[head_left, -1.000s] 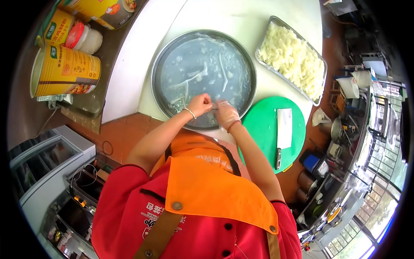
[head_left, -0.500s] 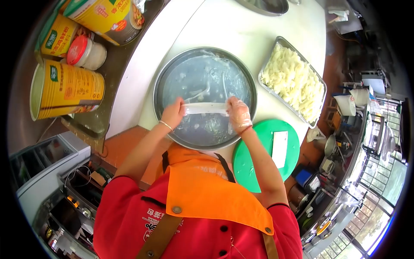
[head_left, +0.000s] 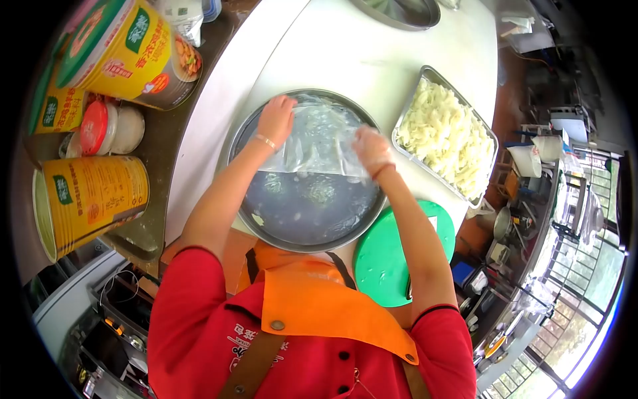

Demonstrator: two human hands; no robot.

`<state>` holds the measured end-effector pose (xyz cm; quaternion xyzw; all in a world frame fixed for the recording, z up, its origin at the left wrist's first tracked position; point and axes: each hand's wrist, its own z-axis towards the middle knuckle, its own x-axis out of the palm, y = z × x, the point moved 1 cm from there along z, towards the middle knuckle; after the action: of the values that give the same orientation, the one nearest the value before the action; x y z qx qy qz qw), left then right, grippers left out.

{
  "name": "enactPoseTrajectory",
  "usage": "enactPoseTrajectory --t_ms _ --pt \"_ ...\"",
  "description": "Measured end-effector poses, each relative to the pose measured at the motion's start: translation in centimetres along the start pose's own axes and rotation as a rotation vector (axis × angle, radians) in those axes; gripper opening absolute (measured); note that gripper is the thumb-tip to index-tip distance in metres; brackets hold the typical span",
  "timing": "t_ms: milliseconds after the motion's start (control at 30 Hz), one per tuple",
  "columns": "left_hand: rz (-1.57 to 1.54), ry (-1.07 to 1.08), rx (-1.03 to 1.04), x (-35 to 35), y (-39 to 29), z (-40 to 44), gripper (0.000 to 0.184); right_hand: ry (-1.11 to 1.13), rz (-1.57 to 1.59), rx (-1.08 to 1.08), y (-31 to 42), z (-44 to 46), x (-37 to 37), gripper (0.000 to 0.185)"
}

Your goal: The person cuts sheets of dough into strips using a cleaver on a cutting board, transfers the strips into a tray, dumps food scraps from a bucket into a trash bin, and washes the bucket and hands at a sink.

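A clear, thin sheet is stretched between the person's two hands, above the far half of a round metal pan on the white table. The left hand has its fingers curled closed at the sheet's far left corner, gripping it. The right hand, blurred, is closed on the sheet's right edge. Whether the sheet touches the cloudy liquid in the pan, I cannot tell. To the right, a metal tray holds a heap of pale cut strips. Nearer the person, a green cutting board sits just beside the pan, partly beneath the right forearm, which mostly hides a knife on it. Well to the left, yellow cans and a red-lidded jar crowd a shelf.
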<state>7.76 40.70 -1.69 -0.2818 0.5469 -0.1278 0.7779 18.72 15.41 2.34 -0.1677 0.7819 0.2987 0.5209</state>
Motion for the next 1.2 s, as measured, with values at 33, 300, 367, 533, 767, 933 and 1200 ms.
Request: enactPoseTrajectory --t_ms 33,300,367,533,767,933,1200 --pt "0.033 -0.007 0.097 -0.8 -0.5 -1.6 0.019 0.017 -0.092 -0.076 -0.3 -2.1 1.2 0.023" --pt "0.175 0.266 0.125 -2.7 -2.3 -12.5 0.022 0.186 -0.319 -0.159 -2.7 -6.5 7.1 0.021" --pt "0.228 0.251 0.123 -3.0 -2.1 -12.7 0.019 0.185 -0.311 -0.151 -2.5 -6.0 7.1 0.022" --pt "0.403 0.237 0.090 -3.5 -1.8 -12.8 0.015 0.172 -0.303 -0.161 -0.3 -6.9 3.9 0.027" --pt "0.357 0.167 0.094 -3.4 0.3 -11.4 0.017 -0.012 -0.272 -0.029 -1.0 -4.6 4.4 0.024" --pt "0.367 0.174 0.130 -3.5 0.6 -11.5 0.020 -0.086 -0.041 -0.103 -1.1 -2.3 2.4 0.023" --pt "0.106 -0.123 -0.054 -3.8 1.1 -6.7 0.017 -0.081 -0.293 -0.127 0.5 0.9 -2.6 0.016"
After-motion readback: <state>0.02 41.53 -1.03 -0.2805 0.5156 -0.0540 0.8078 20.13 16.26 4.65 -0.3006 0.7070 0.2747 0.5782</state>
